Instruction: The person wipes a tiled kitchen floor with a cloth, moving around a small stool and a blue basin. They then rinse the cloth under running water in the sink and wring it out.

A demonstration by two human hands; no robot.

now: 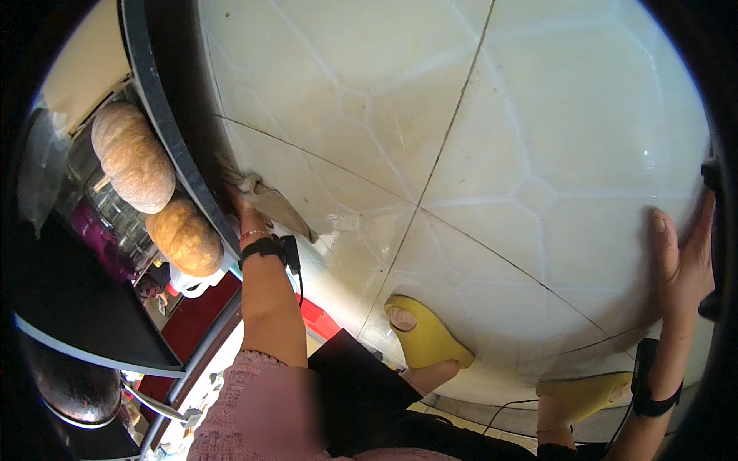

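At the left, my left hand is partly in shadow beside a dark counter edge. It grips a beige cloth that hangs out to the right over the tiled floor. A bead bracelet and a black strap with a small device circle that wrist. My right hand is at the far right rim, thumb raised apart from the fingers. Nothing shows in its visible part; the fingertips are cut off by the dark border. Another black strap with a device is on this wrist.
Pale tiles spread below me. Two pumpkins and glassware sit behind the counter edge. A dark rounded pot is lower left. My feet wear yellow slippers. A red box stands near my left forearm.
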